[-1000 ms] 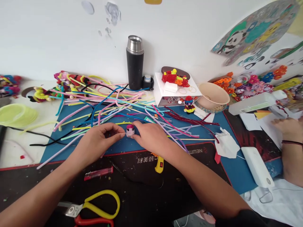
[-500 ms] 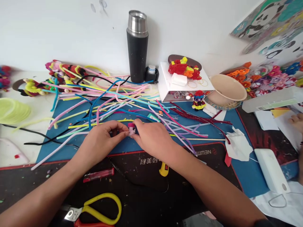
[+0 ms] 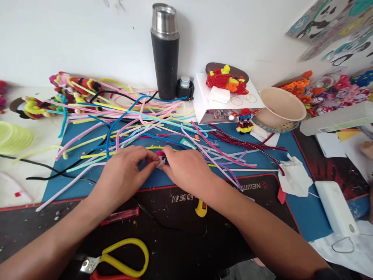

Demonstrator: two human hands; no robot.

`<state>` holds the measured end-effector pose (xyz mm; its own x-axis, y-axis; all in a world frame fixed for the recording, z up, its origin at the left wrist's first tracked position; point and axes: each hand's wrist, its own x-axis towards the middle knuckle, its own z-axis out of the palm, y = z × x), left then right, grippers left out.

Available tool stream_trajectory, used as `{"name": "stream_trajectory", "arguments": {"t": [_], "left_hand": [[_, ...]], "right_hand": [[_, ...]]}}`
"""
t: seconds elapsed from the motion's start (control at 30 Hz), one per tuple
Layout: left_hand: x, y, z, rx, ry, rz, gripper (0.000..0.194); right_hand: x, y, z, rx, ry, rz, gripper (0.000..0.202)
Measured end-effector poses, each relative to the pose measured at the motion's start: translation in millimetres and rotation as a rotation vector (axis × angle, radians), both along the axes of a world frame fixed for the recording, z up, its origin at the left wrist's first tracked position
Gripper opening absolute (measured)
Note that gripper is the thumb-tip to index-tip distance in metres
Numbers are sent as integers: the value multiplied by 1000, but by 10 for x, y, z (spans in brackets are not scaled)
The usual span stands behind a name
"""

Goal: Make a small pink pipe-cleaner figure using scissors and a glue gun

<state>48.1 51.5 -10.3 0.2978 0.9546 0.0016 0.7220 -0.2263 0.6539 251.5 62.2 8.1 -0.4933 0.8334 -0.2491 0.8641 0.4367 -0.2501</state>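
Bottle [image 3: 165, 62]: black body, silver top. Right of bottle: box [image 3: 200, 97] white; bowl [image 3: 281, 107] beige inside; flowers [image 3: 345, 91] orange, pink, blue. In front of bottle: small head [image 3: 161, 158] pale pink, magenta on top, dark marks; pipe cleaners [image 3: 136, 116] blue, pink, yellow, lilac, black. Farther in front: mat [image 3: 175, 252] black, red edge, pale lettering; scissors [image 3: 118, 264] yellow- and red-handled; cutter [image 3: 201, 209] yellow.

Forearms [image 3: 250, 217] converge on the small doll head [image 3: 161, 156], left hand [image 3: 125, 169] pinched at its left edge, right hand [image 3: 186, 168] gripping its right.
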Motion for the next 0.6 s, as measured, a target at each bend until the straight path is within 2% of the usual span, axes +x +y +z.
{"name": "stream_trajectory", "arguments": {"t": [0.6], "left_hand": [[26, -9, -16, 255, 290, -144, 31]], "right_hand": [[-12, 20, 34, -25, 3, 15, 34]]}}
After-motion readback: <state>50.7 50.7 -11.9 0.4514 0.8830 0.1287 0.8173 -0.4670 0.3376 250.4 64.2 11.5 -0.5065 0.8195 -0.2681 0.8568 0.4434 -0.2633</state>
